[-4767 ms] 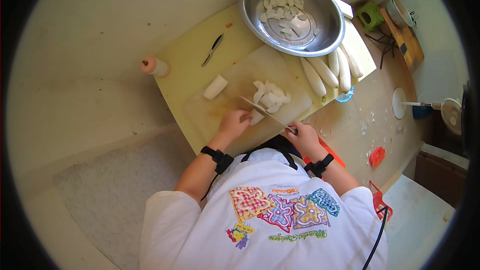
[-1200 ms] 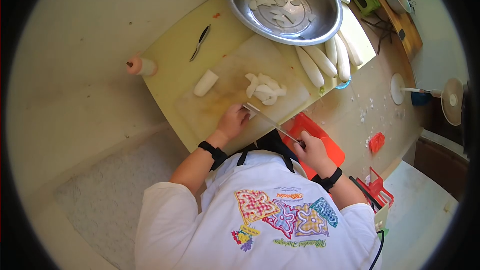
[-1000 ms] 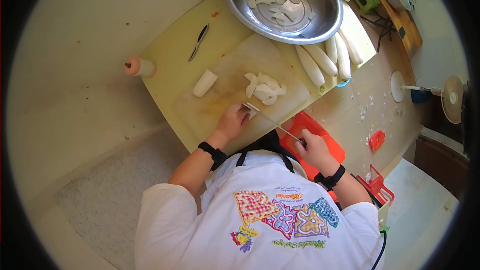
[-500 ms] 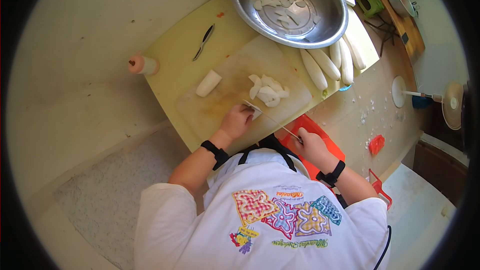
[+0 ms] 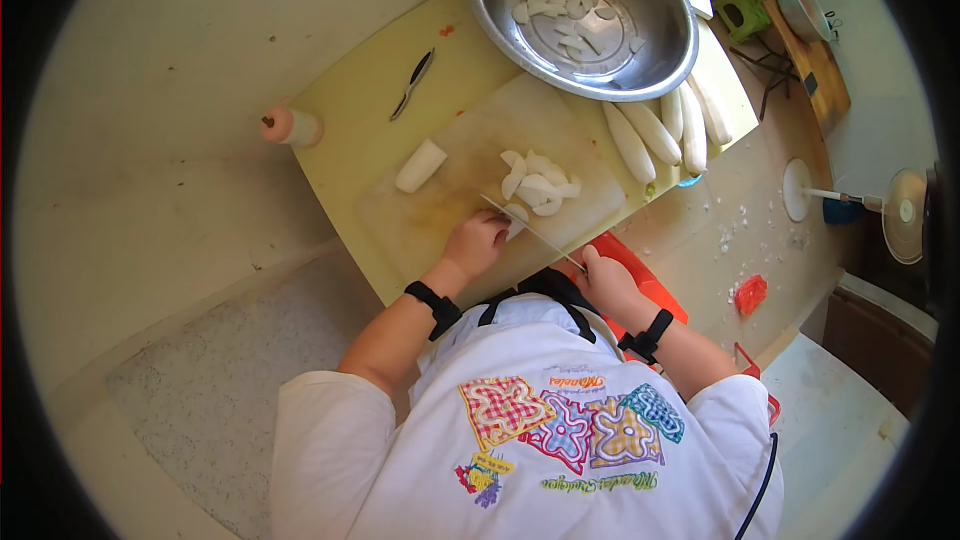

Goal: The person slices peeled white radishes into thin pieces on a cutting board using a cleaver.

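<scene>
The left hand (image 5: pixel 476 243) curls its fingers around a white vegetable piece (image 5: pixel 514 228) on the cutting board (image 5: pixel 400 225); the right hand (image 5: pixel 608 282) wraps its fingers around the knife (image 5: pixel 540 235).

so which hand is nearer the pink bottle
Left. The left hand is over the cutting board, right of the bottle; the right hand, holding the knife, is farther right.

Ylw tbl (image 5: pixel 345 105) w/ cutting bd (image 5: pixel 525 115), basin (image 5: pixel 655 58), peeler (image 5: pixel 411 85), btl (image 5: pixel 292 127), wht veg (image 5: pixel 629 144)
</scene>
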`<state>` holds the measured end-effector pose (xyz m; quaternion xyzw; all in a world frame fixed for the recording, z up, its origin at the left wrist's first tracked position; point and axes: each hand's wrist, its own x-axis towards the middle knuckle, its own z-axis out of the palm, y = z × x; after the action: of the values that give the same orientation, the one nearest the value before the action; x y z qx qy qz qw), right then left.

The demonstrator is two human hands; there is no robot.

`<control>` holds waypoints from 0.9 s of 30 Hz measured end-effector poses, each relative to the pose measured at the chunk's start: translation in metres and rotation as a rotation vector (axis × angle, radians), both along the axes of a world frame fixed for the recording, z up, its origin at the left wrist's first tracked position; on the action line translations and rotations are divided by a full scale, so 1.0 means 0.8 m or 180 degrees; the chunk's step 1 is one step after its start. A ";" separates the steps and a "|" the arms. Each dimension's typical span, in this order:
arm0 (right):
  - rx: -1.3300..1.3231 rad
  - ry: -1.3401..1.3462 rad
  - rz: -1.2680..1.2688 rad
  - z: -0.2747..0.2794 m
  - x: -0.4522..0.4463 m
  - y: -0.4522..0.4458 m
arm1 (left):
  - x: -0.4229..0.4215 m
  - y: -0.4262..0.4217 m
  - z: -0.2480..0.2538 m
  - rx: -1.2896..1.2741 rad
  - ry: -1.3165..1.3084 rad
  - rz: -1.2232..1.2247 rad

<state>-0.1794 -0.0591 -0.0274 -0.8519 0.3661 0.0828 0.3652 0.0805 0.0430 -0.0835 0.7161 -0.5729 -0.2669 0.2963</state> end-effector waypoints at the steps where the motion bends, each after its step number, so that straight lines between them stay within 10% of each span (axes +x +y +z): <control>1: -0.0003 0.0017 -0.0006 0.002 0.001 -0.002 | 0.000 -0.001 0.000 -0.0001 -0.0024 -0.0029; 20: -0.0560 -0.0532 -0.0396 0.033 -0.033 -0.023 | 0.043 0.017 0.068 -0.0482 0.0251 0.1458; 27: -0.0307 -0.0585 -0.0495 0.026 -0.053 -0.006 | 0.032 0.017 0.023 -0.0064 -0.0171 0.0287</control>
<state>-0.2221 -0.0636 -0.0067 -0.8415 0.3997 -0.0418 0.3611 0.1061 0.0564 -0.0650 0.7451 -0.5505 -0.2282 0.2997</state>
